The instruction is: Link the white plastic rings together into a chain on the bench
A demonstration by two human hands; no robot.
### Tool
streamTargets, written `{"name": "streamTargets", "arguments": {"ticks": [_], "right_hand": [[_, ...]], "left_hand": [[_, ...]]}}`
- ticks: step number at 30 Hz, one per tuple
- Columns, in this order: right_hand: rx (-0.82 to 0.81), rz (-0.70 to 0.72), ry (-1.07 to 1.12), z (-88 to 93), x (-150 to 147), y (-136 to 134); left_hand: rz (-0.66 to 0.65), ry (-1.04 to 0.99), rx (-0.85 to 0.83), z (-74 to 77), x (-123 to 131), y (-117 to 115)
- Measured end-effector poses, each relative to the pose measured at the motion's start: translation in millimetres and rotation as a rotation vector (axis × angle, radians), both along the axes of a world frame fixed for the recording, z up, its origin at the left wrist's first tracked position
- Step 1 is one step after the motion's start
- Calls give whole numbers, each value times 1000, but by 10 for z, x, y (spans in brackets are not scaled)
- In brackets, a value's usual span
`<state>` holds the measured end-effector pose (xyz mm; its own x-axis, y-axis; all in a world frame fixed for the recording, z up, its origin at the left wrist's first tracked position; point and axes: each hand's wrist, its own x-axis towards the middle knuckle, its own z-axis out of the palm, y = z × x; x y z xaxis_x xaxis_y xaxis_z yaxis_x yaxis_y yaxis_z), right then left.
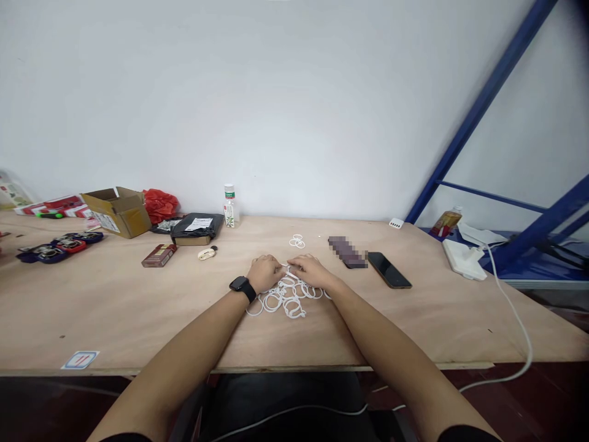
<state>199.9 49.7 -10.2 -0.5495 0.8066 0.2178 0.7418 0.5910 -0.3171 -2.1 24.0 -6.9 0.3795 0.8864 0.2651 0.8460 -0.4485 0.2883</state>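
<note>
Several thin white rings (272, 301) lie in a loose, overlapping heap on the wooden table in front of me. At the far side of the heap, my left hand (265, 272) is closed, thumb and index finger pinched at a white ring (285, 266). My right hand (309, 271) pinches the same spot from the other side, the fingertips of both hands almost meeting. A black watch sits on my left wrist. Beyond my hands, a small separate group of white rings (297, 241) lies on the table. My fingers hide part of what they grip.
To the right lie a dark phone (390, 271) and a blurred dark item (347, 252). A white power strip (464, 260) trails a cable. On the left are a cigarette pack (159, 255), a mouse (207, 253), a black parcel (197, 227), a bottle (230, 207) and an open carton (118, 213).
</note>
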Motion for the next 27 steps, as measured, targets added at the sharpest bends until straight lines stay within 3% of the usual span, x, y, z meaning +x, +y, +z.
{"name": "streamTargets", "arguments": {"ticks": [13, 20, 27], "right_hand": [[17, -20, 493, 88, -56, -92], [190, 72, 470, 170, -69, -156], [220, 78, 462, 182, -65, -162]], "left_hand": [[-131, -281, 204, -79, 18, 54], [-200, -319, 216, -36, 26, 16], [-265, -271, 223, 38, 48, -35]]}}
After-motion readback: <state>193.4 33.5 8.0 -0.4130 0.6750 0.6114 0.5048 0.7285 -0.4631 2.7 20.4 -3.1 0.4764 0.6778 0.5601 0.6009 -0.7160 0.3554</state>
